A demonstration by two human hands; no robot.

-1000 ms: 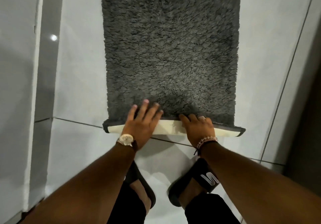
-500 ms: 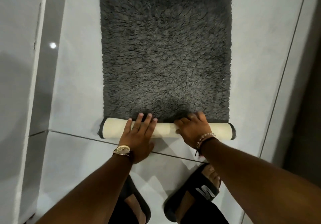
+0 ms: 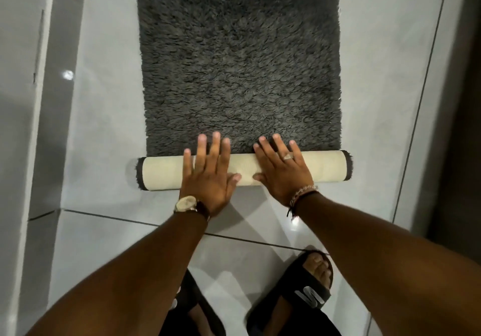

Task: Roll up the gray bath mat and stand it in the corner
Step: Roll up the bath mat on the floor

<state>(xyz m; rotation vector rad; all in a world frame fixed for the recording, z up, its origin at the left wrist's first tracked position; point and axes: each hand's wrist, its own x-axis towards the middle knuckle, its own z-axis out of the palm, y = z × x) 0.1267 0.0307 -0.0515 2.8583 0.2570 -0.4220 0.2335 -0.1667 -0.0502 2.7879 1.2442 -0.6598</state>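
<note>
The gray shaggy bath mat (image 3: 239, 70) lies flat on the tiled floor, stretching away from me. Its near end is wound into a low roll (image 3: 161, 170) that shows the cream backing outward. My left hand (image 3: 208, 176) lies flat on top of the roll left of centre, fingers spread and pointing forward. My right hand (image 3: 282, 169), with a ring and a bracelet, lies flat on the roll just right of centre, fingers spread over the pile. Neither hand grips; both palms press down on the roll.
Pale glossy floor tiles (image 3: 104, 244) surround the mat. A white wall or cabinet face (image 3: 20, 101) runs along the left. A dark edge (image 3: 466, 101) runs along the right. My feet in black slides (image 3: 307, 291) stand just behind the roll.
The near edge went from a folded-over flap to a thicker roll that has moved forward along the mat. Both hands went from curled on the edge to flat with spread fingers.
</note>
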